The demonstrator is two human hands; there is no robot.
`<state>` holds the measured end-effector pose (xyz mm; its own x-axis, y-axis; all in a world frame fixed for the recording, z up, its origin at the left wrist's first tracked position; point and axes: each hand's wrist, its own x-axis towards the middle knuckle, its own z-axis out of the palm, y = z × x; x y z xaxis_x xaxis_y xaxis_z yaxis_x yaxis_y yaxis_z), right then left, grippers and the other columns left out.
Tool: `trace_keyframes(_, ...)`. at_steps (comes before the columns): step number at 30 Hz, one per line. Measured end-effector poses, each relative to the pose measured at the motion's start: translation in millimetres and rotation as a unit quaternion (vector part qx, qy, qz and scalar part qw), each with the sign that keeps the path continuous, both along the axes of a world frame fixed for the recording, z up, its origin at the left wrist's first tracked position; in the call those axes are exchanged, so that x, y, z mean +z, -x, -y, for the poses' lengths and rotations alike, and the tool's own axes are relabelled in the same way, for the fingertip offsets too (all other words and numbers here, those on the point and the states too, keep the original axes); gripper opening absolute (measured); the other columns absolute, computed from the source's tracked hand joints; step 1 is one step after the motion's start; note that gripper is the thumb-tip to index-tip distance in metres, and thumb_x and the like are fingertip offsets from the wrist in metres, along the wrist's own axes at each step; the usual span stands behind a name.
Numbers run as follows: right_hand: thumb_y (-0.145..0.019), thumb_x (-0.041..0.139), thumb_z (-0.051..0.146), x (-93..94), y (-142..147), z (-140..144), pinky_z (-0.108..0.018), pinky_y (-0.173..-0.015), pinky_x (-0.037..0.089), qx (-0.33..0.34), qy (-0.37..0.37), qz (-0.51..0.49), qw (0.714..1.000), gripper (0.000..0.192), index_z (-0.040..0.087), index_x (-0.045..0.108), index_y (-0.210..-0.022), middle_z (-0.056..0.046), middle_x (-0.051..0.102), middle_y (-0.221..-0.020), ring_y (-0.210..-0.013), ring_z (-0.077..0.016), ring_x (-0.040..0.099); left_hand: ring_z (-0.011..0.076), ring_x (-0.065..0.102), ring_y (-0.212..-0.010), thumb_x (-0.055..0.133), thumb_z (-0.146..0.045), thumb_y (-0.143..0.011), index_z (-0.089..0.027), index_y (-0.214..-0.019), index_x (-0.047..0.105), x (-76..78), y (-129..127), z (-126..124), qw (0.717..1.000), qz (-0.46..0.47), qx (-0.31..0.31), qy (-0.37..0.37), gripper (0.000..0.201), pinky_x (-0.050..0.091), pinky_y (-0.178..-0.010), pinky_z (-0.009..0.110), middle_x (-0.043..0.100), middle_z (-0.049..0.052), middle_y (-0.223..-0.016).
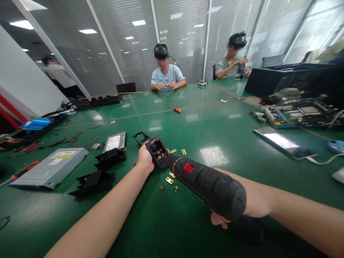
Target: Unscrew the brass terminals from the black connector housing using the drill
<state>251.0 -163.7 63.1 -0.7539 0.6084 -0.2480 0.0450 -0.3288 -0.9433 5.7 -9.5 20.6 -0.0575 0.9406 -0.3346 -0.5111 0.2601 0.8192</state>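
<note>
My left hand (pixel 146 157) is closed around a small black plastic housing (pixel 157 151), tilted so that brass terminals and screws show inside it. In my right hand (pixel 219 218) is a black cordless drill (pixel 209 179) with a red switch on top. Its chuck end points at the housing's near side; the bit's tip is hidden. Below the housing lie brass plates (pixel 169 180) and loose screws (pixel 176 189), with another brass plate (pixel 184 152) to the right. A black plastic frame (pixel 141 137) sits just behind my left hand.
At left lie a silver optical drive (pixel 51 168), a hard drive (pixel 115 142) and black plastic parts (pixel 92 183). An orange screwdriver (pixel 176 110) lies farther off. To the right are a phone (pixel 285 143), circuit boards (pixel 298 111) and a black case (pixel 271 82). Two people sit opposite.
</note>
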Motion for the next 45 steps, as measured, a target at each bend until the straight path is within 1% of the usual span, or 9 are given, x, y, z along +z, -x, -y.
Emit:
trace_keyframes(4, -0.06, 0.1, 0.03, -0.8, -1, 0, -0.019, -0.05, 0.056, -0.022, 0.007, -0.011, 1.0, 0.04, 0.014, 0.065, -0.069, 0.0, 0.068, -0.066, -0.058, -0.0113, 0.065, 0.0274, 0.071, -0.063, 0.059, -0.029, -0.08, -0.018, -0.085, 0.068, -0.5, 0, -1, 1.0, 0.012, 0.001, -0.004, 0.015, 0.061, -0.063, 0.042, 0.07, 0.006, -0.069)
trace_keyframes(10, -0.065, 0.096, 0.023, 1.5, -4, -4, -0.019, -0.053, 0.057, 0.014, -0.003, 0.009, 1.0, 0.034, 0.015, 0.064, -0.072, 0.003, 0.066, -0.064, -0.057, -0.0106, 0.066, 0.027, 0.069, -0.061, 0.055, -0.03, -0.085, -0.018, -0.082, 0.066, -1.5, 0, -3, 1.0, 0.012, 0.001, -0.005, 0.016, 0.06, -0.06, 0.041, 0.069, 0.008, -0.068)
trace_keyframes(16, -0.061, 0.099, 0.025, 5.9, -1, 2, -0.018, -0.051, 0.055, -0.02, 0.021, 0.011, 1.0, 0.038, 0.015, 0.066, -0.078, 0.003, 0.067, -0.067, -0.056, -0.0101, 0.064, 0.0266, 0.068, -0.059, 0.053, -0.03, -0.087, -0.017, -0.079, 0.065, -0.6, -2, -3, 1.0, 0.01, 0.004, 0.009, 0.019, 0.06, -0.058, 0.04, 0.068, 0.008, -0.067)
trace_keyframes(20, -0.064, 0.095, 0.023, 3.4, -2, 2, -0.018, -0.052, 0.056, -0.014, -0.004, 0.007, 1.0, 0.03, 0.014, 0.067, -0.07, 0.001, 0.067, -0.065, -0.058, -0.0101, 0.065, 0.0269, 0.069, -0.061, 0.054, -0.03, -0.087, -0.017, -0.082, 0.067, -1.3, -2, -2, 1.0, 0.019, 0.0, 0.002, 0.019, 0.06, -0.06, 0.04, 0.069, 0.009, -0.068)
trace_keyframes(25, -0.069, 0.092, 0.024, -6.3, -8, -2, -0.02, -0.053, 0.056, 0.019, -0.036, 0.034, 0.999, 0.029, 0.014, 0.065, -0.076, 0.0, 0.07, -0.068, -0.058, -0.0131, 0.07, 0.0277, 0.069, -0.063, 0.058, -0.03, -0.084, -0.017, -0.086, 0.068, -2.0, -2, -1, 1.0, 0.026, -0.001, 0.007, 0.017, 0.061, -0.067, 0.043, 0.069, 0.008, -0.068)
trace_keyframes(31, -0.057, 0.096, 0.011, -21.1, -13, -3, -0.024, -0.056, 0.06, -0.005, 0.021, 0.004, 1.0, 0.052, 0.017, 0.066, -0.099, 0.004, 0.071, -0.067, -0.059, -0.0172, 0.073, 0.0271, 0.069, -0.061, 0.058, -0.03, -0.081, -0.018, -0.089, 0.069, -0.6, -3, 0, 0.999, 0.032, 0.003, 0.015, 0.018, 0.06, -0.065, 0.042, 0.07, 0.006, -0.068)
trace_keyframes(36, -0.059, 0.095, 0.005, -35.6, -21, -2, -0.026, -0.058, 0.063, -0.023, 0.062, -0.02, 0.998, 0.07, 0.022, 0.063, -0.12, 0.005, 0.074, -0.073, -0.062, -0.0187, 0.077, 0.0278, 0.069, -0.06, 0.055, -0.03, -0.085, -0.017, -0.084, 0.067, -1.9, -3, -2, 1.0, 0.022, 0.001, 0.02, 0.018, 0.06, -0.064, 0.043, 0.07, 0.008, -0.068)
trace_keyframes(41, -0.055, 0.096, 0.002, -35.2, -23, -2, -0.019, -0.055, 0.057, -0.029, 0.068, -0.019, 0.997, 0.061, 0.018, 0.067, -0.106, 0.002, 0.076, -0.07, -0.06, -0.0148, 0.074, 0.0266, 0.069, -0.061, 0.057, -0.029, -0.085, -0.017, -0.085, 0.068, -3.6, -3, -3, 1.0, 0.019, 0.011, 0.002, 0.016, 0.06, -0.067, 0.042, 0.071, 0.008, -0.07)
trace_keyframes(45, -0.059, 0.101, 0.019, -32.4, -25, -3, -0.023, -0.059, 0.059, -0.006, 0.04, 0.016, 0.999, 0.042, 0.015, 0.071, -0.088, 0.0, 0.074, -0.071, -0.061, -0.0155, 0.074, 0.0273, 0.07, -0.064, 0.058, -0.032, -0.085, -0.017, -0.088, 0.069, -4.1, -2, -2, 1.0, 0.025, 0.001, 0.012, 0.019, 0.061, -0.068, 0.042, 0.07, 0.007, -0.069)
